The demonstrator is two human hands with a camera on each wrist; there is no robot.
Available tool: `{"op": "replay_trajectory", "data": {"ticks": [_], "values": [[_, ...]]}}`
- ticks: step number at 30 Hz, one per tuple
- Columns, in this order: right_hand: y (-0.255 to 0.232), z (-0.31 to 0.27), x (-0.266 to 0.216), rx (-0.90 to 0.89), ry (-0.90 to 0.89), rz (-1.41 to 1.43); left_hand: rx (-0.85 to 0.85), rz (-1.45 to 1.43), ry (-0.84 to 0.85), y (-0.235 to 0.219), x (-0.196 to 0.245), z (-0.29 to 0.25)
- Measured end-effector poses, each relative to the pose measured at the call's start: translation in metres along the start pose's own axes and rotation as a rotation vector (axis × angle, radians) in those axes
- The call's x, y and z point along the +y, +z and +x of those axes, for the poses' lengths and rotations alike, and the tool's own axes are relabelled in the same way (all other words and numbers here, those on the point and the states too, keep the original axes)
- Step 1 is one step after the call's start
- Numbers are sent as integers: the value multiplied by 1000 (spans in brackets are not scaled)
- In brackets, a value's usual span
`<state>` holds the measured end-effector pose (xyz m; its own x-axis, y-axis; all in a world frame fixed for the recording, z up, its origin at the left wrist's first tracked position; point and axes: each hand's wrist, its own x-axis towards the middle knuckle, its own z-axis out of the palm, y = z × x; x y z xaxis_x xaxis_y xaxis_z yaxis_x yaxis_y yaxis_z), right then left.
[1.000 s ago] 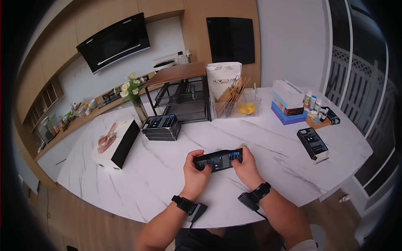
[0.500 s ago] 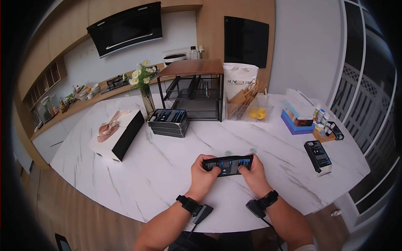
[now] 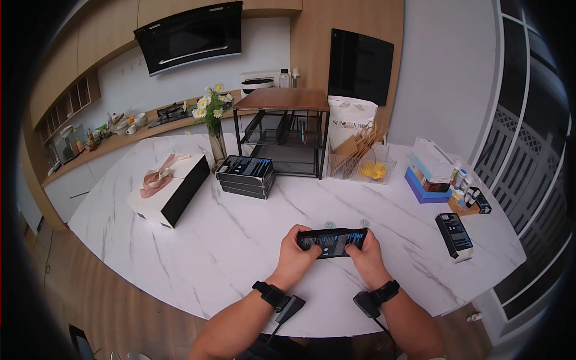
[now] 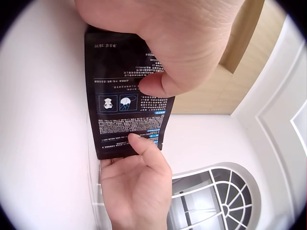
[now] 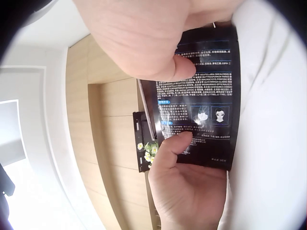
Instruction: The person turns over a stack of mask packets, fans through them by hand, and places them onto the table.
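Both hands hold a flat black face mask packet point(image 3: 333, 241) above the near middle of the marble table. My left hand point(image 3: 294, 257) pinches its left end, thumb on the printed side. At the right end, my right hand point(image 3: 369, 258) grips it in the same way. In the left wrist view, the packet point(image 4: 120, 86) shows white and blue text and two small pictures of a face mask in use. The right wrist view has the same printed side of the packet point(image 5: 206, 91), slightly glossy. Fingers behind the packet are mostly hidden.
A stack of black boxes point(image 3: 245, 177) and a white box with a pink ribbon point(image 3: 174, 186) stand left. Behind are a black rack point(image 3: 282, 132) and a clear bin point(image 3: 360, 168). Another black box point(image 3: 454, 235) lies right. Two small round discs point(image 3: 330, 224) lie beyond the packet.
The head view has shifted, so the table things appear farther right and the hands too. Both hands keep hold of the packet, thumbs still on its printed side.
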<state>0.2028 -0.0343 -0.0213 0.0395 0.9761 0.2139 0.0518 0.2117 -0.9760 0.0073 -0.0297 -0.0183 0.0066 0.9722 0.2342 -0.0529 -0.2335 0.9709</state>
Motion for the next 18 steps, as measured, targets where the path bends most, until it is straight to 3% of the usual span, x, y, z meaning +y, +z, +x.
{"op": "replay_trajectory", "data": {"ticks": [9,11,12,14,18], "values": [[0,0,-3,33,-97,-49,25,99,18,5,-1,-3],[-3,0,-7,46,-89,-221,81,50,53,10,1,-8],[-4,0,-6,53,-80,-218,73,53,45,9,4,-11],[-7,2,-4,38,-81,-313,-3,87,-129,8,11,-13],[-10,2,-7,22,-123,-376,8,274,-117,6,5,-11]]}}
